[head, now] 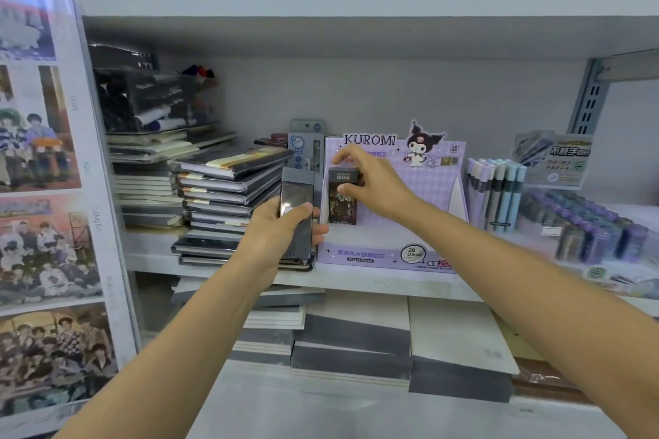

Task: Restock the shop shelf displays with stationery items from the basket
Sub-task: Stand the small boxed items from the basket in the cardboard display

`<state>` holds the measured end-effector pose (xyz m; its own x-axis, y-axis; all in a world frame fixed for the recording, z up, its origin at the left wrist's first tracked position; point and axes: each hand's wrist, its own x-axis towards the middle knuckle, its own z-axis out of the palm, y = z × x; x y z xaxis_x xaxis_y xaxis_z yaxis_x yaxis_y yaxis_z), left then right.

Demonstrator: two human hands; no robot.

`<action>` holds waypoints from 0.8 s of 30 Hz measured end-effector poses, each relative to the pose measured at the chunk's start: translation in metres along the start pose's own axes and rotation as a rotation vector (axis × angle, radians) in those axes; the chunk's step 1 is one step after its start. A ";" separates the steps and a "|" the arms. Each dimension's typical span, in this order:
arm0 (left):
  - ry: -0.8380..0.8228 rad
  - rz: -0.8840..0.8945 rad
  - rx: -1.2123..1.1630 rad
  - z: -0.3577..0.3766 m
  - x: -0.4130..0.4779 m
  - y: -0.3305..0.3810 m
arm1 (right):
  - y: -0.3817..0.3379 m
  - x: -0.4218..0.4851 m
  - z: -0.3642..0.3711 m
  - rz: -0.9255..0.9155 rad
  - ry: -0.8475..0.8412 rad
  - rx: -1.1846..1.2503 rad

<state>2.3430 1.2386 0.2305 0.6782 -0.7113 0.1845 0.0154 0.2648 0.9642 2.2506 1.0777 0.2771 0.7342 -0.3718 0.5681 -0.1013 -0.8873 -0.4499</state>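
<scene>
My right hand (371,182) grips the top of a small dark card box (343,201) that stands upright in the left end of the purple Kuromi display box (388,253) on the middle shelf. My left hand (281,228) holds another dark, glossy box (297,210) just left of the display, in front of a stack of notebooks. The basket is out of view.
Stacks of dark notebooks (228,196) fill the shelf's left side. Pastel pens (495,189) and wrapped purple packs (585,228) stand to the right of the display. Grey and white pads (356,342) lie on the shelf below. Photo posters (46,224) cover the left panel.
</scene>
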 end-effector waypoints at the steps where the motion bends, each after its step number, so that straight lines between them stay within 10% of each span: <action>1: -0.003 0.001 0.002 0.000 0.000 0.000 | 0.000 -0.002 0.003 -0.019 0.046 0.015; 11: -0.006 0.018 -0.004 0.004 -0.009 0.005 | 0.005 -0.010 0.001 0.007 0.231 -0.144; 17: -0.075 0.152 0.079 0.017 -0.024 0.009 | -0.038 -0.030 -0.016 0.084 0.098 0.520; 24: -0.191 0.267 0.267 0.029 -0.038 0.014 | -0.053 -0.039 -0.031 0.113 0.080 0.602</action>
<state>2.2963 1.2507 0.2427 0.4838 -0.7554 0.4420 -0.3499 0.2959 0.8888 2.2068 1.1309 0.2999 0.6859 -0.4949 0.5335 0.2385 -0.5398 -0.8073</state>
